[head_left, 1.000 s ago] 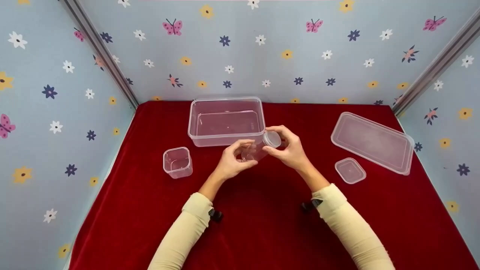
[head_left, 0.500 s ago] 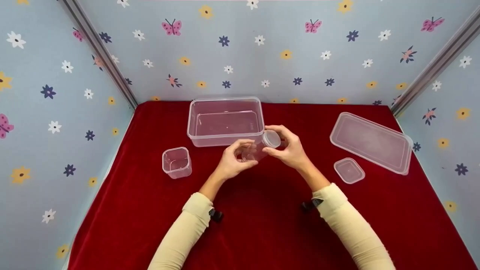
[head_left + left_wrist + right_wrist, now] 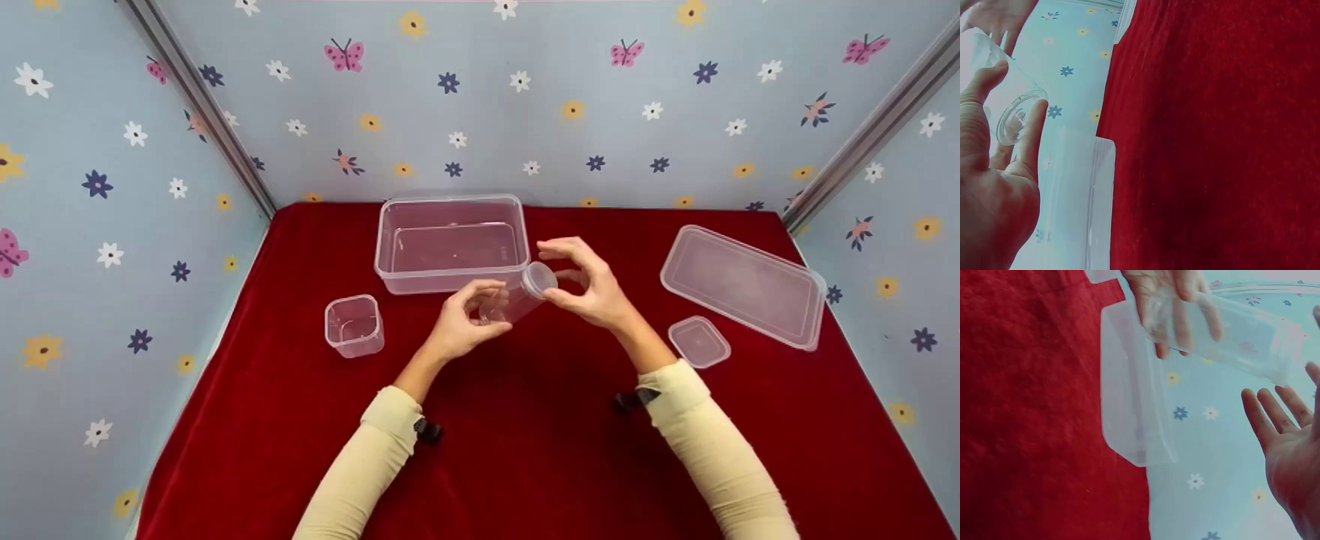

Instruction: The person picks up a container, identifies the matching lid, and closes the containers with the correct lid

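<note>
Frame centre, above the red desk [image 3: 525, 450]: left hand [image 3: 457, 326] grip curled round a clear jar [image 3: 514, 301], tilted. Right hand [image 3: 592, 289] fingers spread; thumb seemingly touching the jar's lid [image 3: 538, 279].

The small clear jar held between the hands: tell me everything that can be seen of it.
The small clear jar is a see-through plastic cylinder with a round lid on its upper end. It looks empty. It is held off the red cloth, tilted with the lid up and to the right, in front of the large clear tub. The left hand grips its body; the right hand has fingertips at the lid, fingers spread.
</note>
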Demonstrator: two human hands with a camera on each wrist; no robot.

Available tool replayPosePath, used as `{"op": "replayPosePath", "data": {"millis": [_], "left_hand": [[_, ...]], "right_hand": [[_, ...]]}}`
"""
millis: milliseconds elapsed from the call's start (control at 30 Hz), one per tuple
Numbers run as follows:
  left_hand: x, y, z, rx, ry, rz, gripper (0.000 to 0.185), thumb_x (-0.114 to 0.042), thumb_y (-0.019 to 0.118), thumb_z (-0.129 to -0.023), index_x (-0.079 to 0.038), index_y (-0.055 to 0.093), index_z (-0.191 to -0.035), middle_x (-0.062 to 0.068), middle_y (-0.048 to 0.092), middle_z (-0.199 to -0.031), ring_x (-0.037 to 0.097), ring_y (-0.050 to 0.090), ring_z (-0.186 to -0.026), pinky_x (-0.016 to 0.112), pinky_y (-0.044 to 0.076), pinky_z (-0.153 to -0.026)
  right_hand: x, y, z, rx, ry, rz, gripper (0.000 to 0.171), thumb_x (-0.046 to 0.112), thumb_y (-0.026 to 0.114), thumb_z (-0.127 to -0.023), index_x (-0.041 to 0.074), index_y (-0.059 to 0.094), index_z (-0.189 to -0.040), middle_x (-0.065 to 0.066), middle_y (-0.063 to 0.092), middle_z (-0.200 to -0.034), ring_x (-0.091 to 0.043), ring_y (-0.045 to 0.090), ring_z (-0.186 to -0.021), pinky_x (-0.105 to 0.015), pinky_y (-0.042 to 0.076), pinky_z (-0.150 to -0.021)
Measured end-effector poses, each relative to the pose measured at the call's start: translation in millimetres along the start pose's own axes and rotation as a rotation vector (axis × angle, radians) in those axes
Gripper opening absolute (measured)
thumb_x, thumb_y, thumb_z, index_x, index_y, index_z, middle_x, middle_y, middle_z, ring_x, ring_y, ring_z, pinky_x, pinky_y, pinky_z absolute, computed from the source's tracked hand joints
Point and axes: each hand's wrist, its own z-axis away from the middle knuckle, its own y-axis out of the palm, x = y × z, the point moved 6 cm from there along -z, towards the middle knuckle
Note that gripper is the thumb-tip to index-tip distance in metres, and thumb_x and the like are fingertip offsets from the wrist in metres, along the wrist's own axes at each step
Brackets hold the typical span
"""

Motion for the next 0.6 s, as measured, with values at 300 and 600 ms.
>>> {"op": "replayPosePath", "data": {"millis": [300,600], "left_hand": [[2.2,-6.1,2.5,-0.005,-0.010,-0.055,0.064,0.006,0.092,-0.086,0.003,0.065,-0.145,0.030,0.076,-0.136,0.024,0.077,-0.120,0.025,0.067,-0.089],[1.4,-7.3,4.4,0.005,-0.008,-0.058,0.064,0.007,0.091,-0.086,0.003,0.065,-0.145,0.034,0.074,-0.137,0.040,0.076,-0.125,0.025,0.068,-0.091]], "right_hand": [[10.9,-2.3,-3.2,0.111,-0.069,0.019,0.053,-0.013,0.079,-0.089,-0.010,0.071,-0.141,-0.040,0.058,-0.149,-0.010,0.063,-0.141,-0.025,0.065,-0.103],[7.4,2.9,-1.8,0.170,-0.046,0.040,0.051,-0.010,0.081,-0.090,-0.008,0.073,-0.140,-0.036,0.061,-0.148,-0.008,0.063,-0.140,-0.029,0.065,-0.108]]}}
